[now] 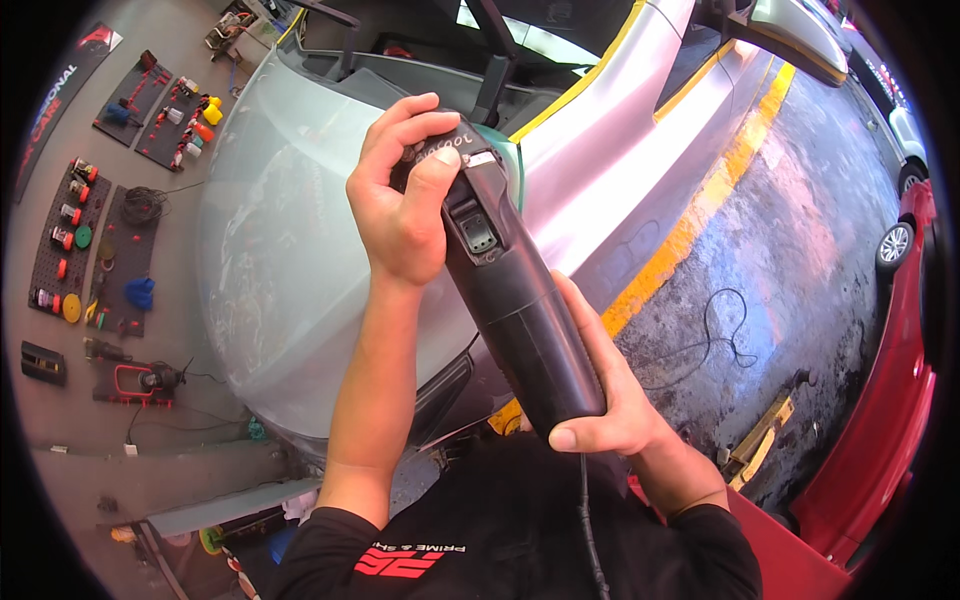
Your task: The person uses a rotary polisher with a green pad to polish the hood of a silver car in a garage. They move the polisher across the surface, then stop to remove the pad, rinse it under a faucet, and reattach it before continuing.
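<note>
A black corded car polisher slants across the middle of the view, its head up and left and its rear end toward me. My left hand is closed over the polisher's head. Round the rear end of its body, my right hand is wrapped, thumb on top. A sliver of a greenish pad shows past the head, over the silver car near its hood and fender; whether it touches the paint is hidden. From the rear end a black cord runs down past my shirt.
Yellow masking tape edges the silver car's windshield. Pegboards with bottles and pads hang on the left wall. To the right stands a red car. A loose cable and a yellow metal piece lie on the stained floor.
</note>
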`<state>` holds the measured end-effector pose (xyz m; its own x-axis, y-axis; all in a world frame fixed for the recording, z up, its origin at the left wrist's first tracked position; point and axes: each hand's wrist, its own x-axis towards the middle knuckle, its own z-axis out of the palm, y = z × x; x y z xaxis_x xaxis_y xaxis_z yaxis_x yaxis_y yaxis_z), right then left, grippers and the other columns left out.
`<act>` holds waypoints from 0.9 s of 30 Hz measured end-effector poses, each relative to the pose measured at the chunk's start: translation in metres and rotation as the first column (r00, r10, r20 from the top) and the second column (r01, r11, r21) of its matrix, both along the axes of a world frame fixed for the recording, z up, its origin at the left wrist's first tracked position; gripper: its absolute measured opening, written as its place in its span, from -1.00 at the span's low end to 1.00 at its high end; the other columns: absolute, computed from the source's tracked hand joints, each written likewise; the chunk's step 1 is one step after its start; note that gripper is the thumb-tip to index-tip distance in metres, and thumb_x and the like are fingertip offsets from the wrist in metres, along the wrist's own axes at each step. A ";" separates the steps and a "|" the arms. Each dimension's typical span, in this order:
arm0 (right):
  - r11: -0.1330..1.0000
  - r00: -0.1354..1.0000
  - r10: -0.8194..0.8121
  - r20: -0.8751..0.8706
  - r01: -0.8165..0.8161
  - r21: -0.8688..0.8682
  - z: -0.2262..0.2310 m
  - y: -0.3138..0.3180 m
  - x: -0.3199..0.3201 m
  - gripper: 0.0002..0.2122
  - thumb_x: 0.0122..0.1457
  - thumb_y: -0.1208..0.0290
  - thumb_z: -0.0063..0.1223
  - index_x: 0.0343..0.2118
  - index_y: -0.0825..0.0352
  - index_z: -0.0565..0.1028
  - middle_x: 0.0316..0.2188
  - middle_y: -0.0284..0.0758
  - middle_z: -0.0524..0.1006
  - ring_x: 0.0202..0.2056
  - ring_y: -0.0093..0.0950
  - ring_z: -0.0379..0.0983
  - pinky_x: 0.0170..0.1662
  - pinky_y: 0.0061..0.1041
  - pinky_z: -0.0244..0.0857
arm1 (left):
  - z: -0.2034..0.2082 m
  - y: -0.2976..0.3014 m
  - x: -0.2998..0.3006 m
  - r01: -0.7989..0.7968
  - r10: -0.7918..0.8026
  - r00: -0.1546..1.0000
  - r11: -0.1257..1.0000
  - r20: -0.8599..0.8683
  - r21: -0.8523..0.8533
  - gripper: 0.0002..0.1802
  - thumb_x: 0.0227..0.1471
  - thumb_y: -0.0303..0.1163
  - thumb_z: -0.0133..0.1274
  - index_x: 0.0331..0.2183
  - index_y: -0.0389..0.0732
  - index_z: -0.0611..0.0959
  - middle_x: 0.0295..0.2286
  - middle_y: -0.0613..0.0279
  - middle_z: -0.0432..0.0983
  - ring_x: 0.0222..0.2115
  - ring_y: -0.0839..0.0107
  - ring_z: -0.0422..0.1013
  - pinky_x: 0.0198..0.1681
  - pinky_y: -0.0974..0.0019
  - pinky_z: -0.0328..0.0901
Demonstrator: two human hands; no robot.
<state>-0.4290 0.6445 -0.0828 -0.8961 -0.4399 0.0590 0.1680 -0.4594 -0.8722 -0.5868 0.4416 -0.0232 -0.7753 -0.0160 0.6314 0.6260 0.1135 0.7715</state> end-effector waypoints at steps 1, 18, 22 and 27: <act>1.000 1.000 0.002 0.009 -0.002 -0.018 0.000 0.000 0.000 0.25 -0.08 0.26 0.50 0.55 0.38 -0.23 0.47 -0.06 0.05 0.46 -0.25 0.03 0.46 -0.32 -0.11 | 0.000 0.000 0.000 0.000 0.000 1.000 1.000 -0.002 0.004 -0.67 0.03 -0.34 0.18 -0.19 -0.33 0.77 0.07 0.00 0.54 0.00 0.26 0.47 0.15 0.21 0.34; 0.997 1.000 -0.005 -0.017 0.006 0.073 -0.016 -0.001 0.000 0.31 -0.18 0.39 0.49 0.56 0.26 -0.29 0.33 0.01 0.24 -0.03 -0.22 0.57 -0.13 -0.26 0.60 | -0.004 -0.003 -0.001 0.015 -0.015 1.000 1.000 -0.013 -0.017 -0.63 0.01 -0.24 0.22 -0.18 -0.29 0.76 0.06 0.03 0.53 0.00 0.24 0.46 0.15 0.21 0.33; 0.999 1.000 -0.013 0.004 0.013 0.041 -0.014 -0.004 0.002 0.31 -0.18 0.38 0.50 0.56 0.26 -0.29 0.34 0.01 0.22 0.00 -0.22 0.55 -0.13 -0.27 0.60 | -0.005 -0.004 -0.001 0.014 -0.014 1.000 1.000 -0.017 -0.020 -0.63 0.01 -0.25 0.22 -0.18 -0.29 0.76 0.06 0.02 0.53 0.01 0.23 0.46 0.15 0.20 0.33; 1.000 1.000 -0.009 0.007 0.009 0.027 -0.014 -0.007 0.003 0.32 -0.20 0.37 0.51 0.56 0.28 -0.29 0.36 -0.01 0.20 0.07 -0.22 0.52 -0.12 -0.27 0.60 | -0.004 -0.007 0.006 -0.004 0.004 1.000 1.000 0.003 -0.020 -0.65 0.01 -0.30 0.20 -0.18 -0.30 0.75 0.07 0.02 0.52 0.02 0.23 0.46 0.16 0.20 0.33</act>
<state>-0.4258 0.6370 -0.0963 -0.9002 -0.4335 0.0409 0.1704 -0.4371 -0.8831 -0.5810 0.4342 -0.0276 -0.7769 -0.0067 0.6296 0.6234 0.1313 0.7708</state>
